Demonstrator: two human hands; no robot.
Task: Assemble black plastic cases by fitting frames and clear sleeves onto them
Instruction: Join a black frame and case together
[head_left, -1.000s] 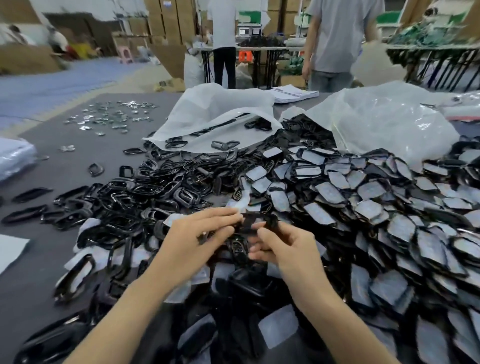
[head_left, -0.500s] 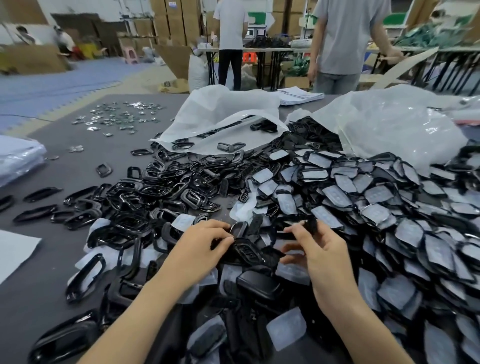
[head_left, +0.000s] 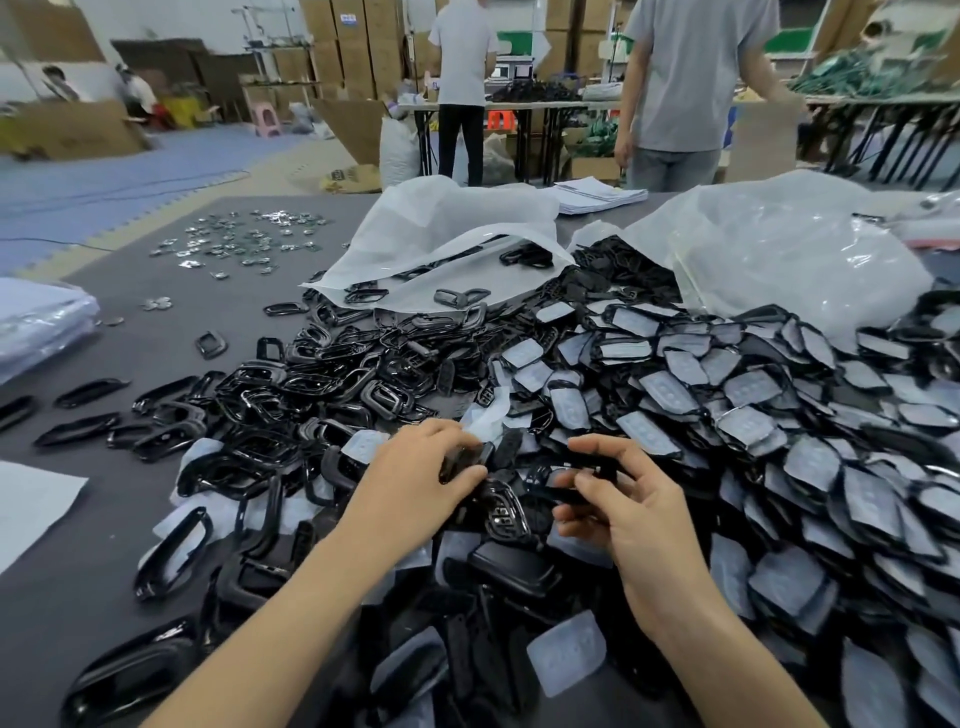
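Left hand (head_left: 415, 486): low in the middle of the view, over the near edge of the heap. The grip is closed, with thumb and curled fingers pinching a small black case part (head_left: 464, 461).
Right hand (head_left: 631, 512): just beside the left and not touching it. The grip is closed, with thumb and bent fingers holding a thin black frame (head_left: 589, 464); its exact shape is hard to tell.
Grille-patterned case (head_left: 503, 514): lies on the heap between and just below the two hands, and neither hand holds it.
Loose black frames (head_left: 311, 387): a glossy tangle spread over the left and centre of the table (head_left: 78, 338), with a few stragglers well apart at the left edge.
Sleeved cases (head_left: 727, 397): a deep heap of black cases with pale clear film on their faces, filling the right side and running up to the hands.
Plastic bags (head_left: 447, 228): two pale crumpled bags behind the heaps, with black parts spilling from their mouths.
Small shiny metal pieces (head_left: 244, 244): scattered on the far left of the table, apart from the black parts.
Paper stack (head_left: 600, 195): at the far table edge between the bags.
Background: two standing people (head_left: 693, 78) face away, near other tables and cardboard boxes.
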